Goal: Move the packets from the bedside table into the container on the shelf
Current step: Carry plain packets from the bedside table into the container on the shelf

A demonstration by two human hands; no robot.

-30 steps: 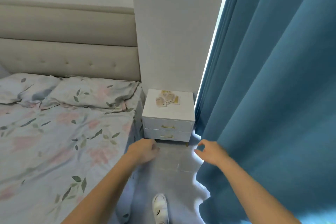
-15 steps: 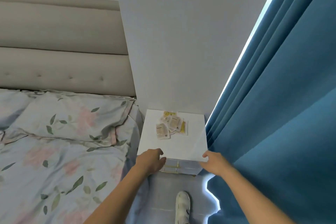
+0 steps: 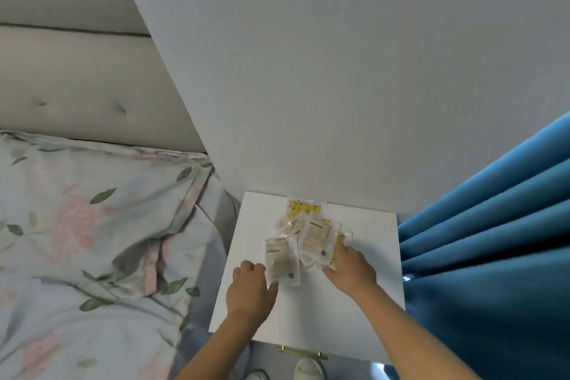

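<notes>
Several packets [image 3: 303, 237] lie in a loose, overlapping heap on the white bedside table [image 3: 364, 302], toward its back edge near the wall [image 3: 308, 71]. Most are clear, pale sachets; yellow ones show at the back and under the right side of the heap. They look light, thin and limp, with a slick film surface, so they will likely slide over each other and over the smooth tabletop. Judging by that, gathering them from both sides into one stack and pinching it by the edges should hold better than lifting them flat.

Both hands are at the heap. The left hand [image 3: 251, 287] has curled fingers beside the nearest packet's left edge, its thumb touching that packet's lower corner; whether it grips yet I cannot tell. The right hand [image 3: 350, 267] lies with its fingers on the right side of the heap, the fingertips hidden among the packets, so a hold there cannot be confirmed either.

Close on the left is a bed with a floral pillow [image 3: 92, 210] and a padded headboard [image 3: 77, 86]; a blue curtain [image 3: 493, 256] hangs just beside the table on the right. A gold drawer handle [image 3: 302, 352] and a white shoe [image 3: 310, 369] show below. Nothing blocks the packets. The shelf and container are not in view.
</notes>
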